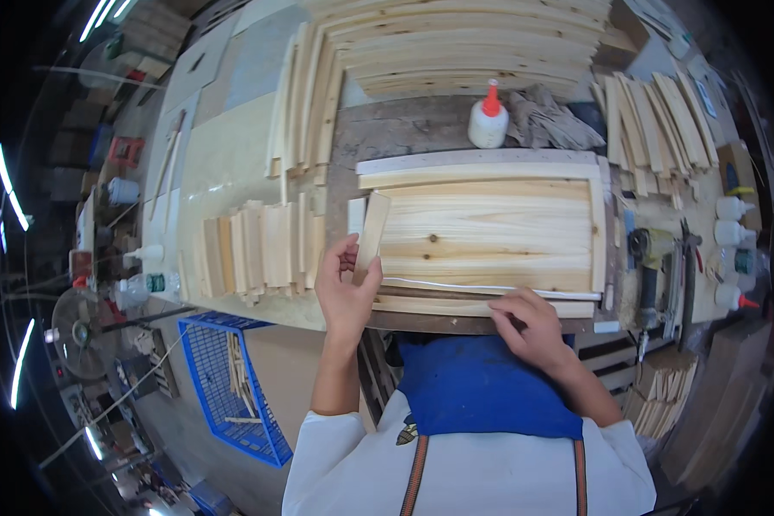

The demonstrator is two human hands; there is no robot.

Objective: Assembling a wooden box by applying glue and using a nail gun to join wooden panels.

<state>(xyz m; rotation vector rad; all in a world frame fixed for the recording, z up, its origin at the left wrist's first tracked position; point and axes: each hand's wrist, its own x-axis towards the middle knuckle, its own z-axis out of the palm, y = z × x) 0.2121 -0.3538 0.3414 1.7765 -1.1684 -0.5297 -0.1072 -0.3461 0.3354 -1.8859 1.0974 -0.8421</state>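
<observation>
My left hand (346, 288) is closed around a short flat wooden strip (373, 225), held upright and tilted at the left end of a pale wooden panel (490, 232). Wooden strips border this panel along its far and right sides. A white line of what looks like glue (456, 282) runs along its near edge. Just in front lies a long loose wooden strip (447, 306). My right hand (533, 328) rests over the right part of that strip, fingers loosely bent, thumb apart, with nothing visible in its grasp.
A white glue bottle (488, 125) with a red tip stands beyond the panel, beside a crumpled grey cloth (555, 119). Short wooden strips (254, 249) are lined up at left. A power tool (651, 275) lies at right. On the floor sits a blue crate (232, 391).
</observation>
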